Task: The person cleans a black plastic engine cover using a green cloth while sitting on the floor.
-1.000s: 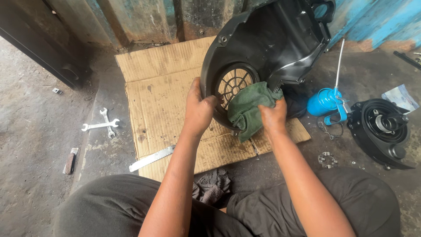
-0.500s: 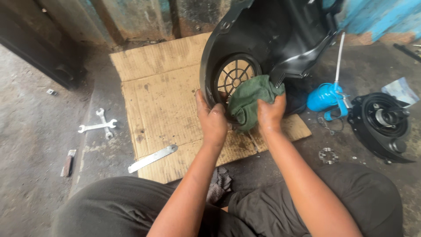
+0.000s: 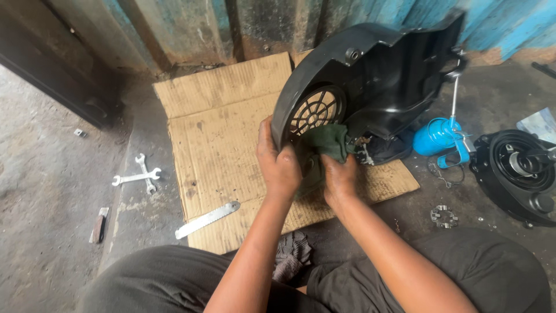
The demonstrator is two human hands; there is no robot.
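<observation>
A large black plastic cover with a round grille stands tilted over a sheet of cardboard. My left hand grips the cover's lower left rim beside the grille. My right hand presses a dark green rag against the cover's lower edge, just under the grille. Both forearms reach out over my knees in dark trousers.
Two crossed spanners and a small tool lie on the concrete at left. A saw blade rests on the cardboard's near edge. A blue can, a black round engine part, a small toothed ring sit at right. A grey rag lies between my knees.
My left hand slid along the cover's rim toward the rag. The right hand and green rag moved lower and closer to me under the grille. The view shifted slightly.
</observation>
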